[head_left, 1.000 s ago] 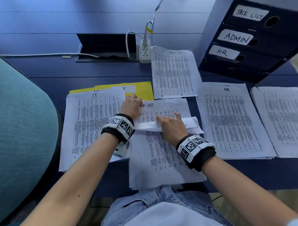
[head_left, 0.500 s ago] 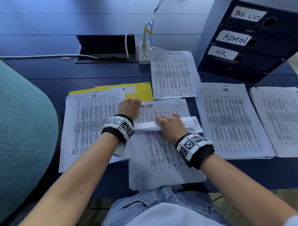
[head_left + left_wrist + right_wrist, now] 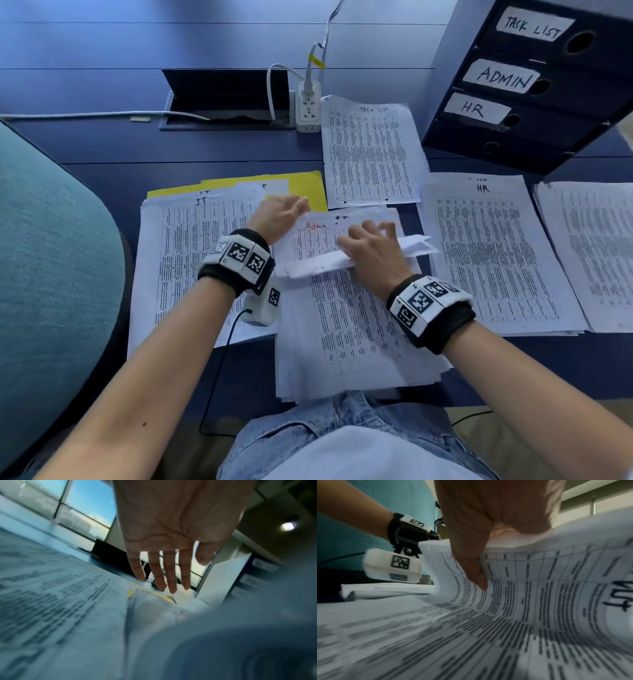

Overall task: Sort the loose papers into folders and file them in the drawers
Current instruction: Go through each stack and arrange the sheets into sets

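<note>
At the worktop's near edge, the right hand [image 3: 371,253] pinched the folded-back top sheets [image 3: 342,262] of the middle stack [image 3: 346,342], baring an "Admin" page [image 3: 317,233]. The left hand [image 3: 279,214], fingers straight and released, rested at that page's far-left corner.

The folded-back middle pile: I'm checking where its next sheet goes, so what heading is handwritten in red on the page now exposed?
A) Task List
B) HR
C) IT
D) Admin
D: the head view shows "Admin" in red at the top of the exposed white printed sheet, uncovered where the right hand holds the upper pages folded back toward the person.
</note>
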Tool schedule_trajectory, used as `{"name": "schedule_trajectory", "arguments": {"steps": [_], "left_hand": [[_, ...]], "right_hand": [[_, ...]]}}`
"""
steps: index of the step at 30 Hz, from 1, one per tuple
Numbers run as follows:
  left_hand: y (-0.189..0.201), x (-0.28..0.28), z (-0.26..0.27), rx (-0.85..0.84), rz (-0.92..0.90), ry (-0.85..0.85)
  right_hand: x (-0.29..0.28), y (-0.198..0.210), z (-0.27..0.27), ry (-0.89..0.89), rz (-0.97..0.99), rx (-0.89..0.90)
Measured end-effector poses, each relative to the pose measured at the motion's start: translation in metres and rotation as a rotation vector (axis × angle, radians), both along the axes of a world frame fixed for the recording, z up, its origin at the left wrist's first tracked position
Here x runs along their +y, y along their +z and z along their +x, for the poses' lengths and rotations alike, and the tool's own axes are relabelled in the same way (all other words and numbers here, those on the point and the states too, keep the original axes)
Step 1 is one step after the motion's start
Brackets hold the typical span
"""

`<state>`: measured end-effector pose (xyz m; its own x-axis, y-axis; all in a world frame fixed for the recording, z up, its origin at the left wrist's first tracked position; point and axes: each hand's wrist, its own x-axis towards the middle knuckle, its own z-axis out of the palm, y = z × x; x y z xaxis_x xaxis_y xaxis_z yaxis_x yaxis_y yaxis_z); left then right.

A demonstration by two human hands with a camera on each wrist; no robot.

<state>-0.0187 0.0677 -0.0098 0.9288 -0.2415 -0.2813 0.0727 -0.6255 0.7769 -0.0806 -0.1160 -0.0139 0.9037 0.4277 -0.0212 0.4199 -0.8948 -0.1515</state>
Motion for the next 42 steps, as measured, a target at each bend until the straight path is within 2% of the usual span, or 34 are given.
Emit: {"name": "schedule_trajectory", "arguments": {"steps": [2,5,10,13,15,17,21,22,23,26,28,30,32,34,36,37,38,40,42], "left_hand": [[-0.015,0.001,0.003,-0.03,0.303,-0.057],[-0.027,-0.003,0.0,-0.066,0.532,-0.134],[-0.032,-0.007,-0.004,-0.165,0.592,-0.165],[-0.029,-0.008,-0.004,-0.14,0.606,-0.178],[-0.025,-0.008,-0.003,-0.112,0.547,-0.152],[-0.017,-0.006,-0.002,-0.077,0.364,-0.111],[0.0,-0.003,-0.006,0.177,-0.433,0.091],[0.001,-0.003,-0.006,0.207,-0.555,0.137],[0.004,-0.003,-0.005,0.19,-0.603,0.158],[0.011,-0.007,-0.001,0.081,-0.502,0.219],[0.011,-0.011,0.004,0.056,-0.444,0.273],[0.012,-0.013,0.01,0.004,-0.468,0.362],[0.015,-0.011,0.019,-0.021,-0.583,0.442],[0.024,-0.007,0.028,-0.004,-0.724,0.46],[0.03,-0.004,0.04,0.049,-0.826,0.423],[0.033,-0.004,0.045,0.074,-0.846,0.387],[0.038,-0.008,0.05,0.077,-0.849,0.347],[0.05,-0.017,0.061,-0.006,-0.783,0.332],[0.066,-0.026,0.077,-0.18,-0.666,0.412]], "right_hand": [[0.004,-0.003,-0.01,0.04,-0.08,0.094],[0.008,-0.006,-0.021,0.069,-0.13,0.172],[0.009,-0.004,-0.018,0.058,-0.125,0.202],[0.009,-0.003,-0.013,0.058,-0.075,0.23],[0.007,0.003,-0.007,0.02,-0.044,0.237],[0.003,0.016,0.006,-0.079,0.001,0.182],[-0.008,0.052,0.039,-0.237,0.068,0.052],[-0.01,0.063,0.047,-0.26,0.09,0.045],[-0.012,0.073,0.055,-0.28,0.116,0.036],[-0.017,0.096,0.076,-0.308,0.167,-0.054],[-0.021,0.1,0.086,-0.372,0.234,-0.177],[-0.028,0.096,0.089,-0.54,0.334,-0.304],[-0.039,0.084,0.089,-0.708,0.508,-0.338],[-0.05,0.068,0.089,-0.803,0.787,-0.114],[-0.056,0.055,0.089,-0.801,1.115,0.277],[-0.056,0.051,0.089,-0.758,1.206,0.403],[-0.056,0.047,0.092,-0.711,1.225,0.414],[-0.053,0.05,0.101,-0.661,1.219,0.226],[-0.052,0.062,0.115,-0.654,1.239,0.007]]}}
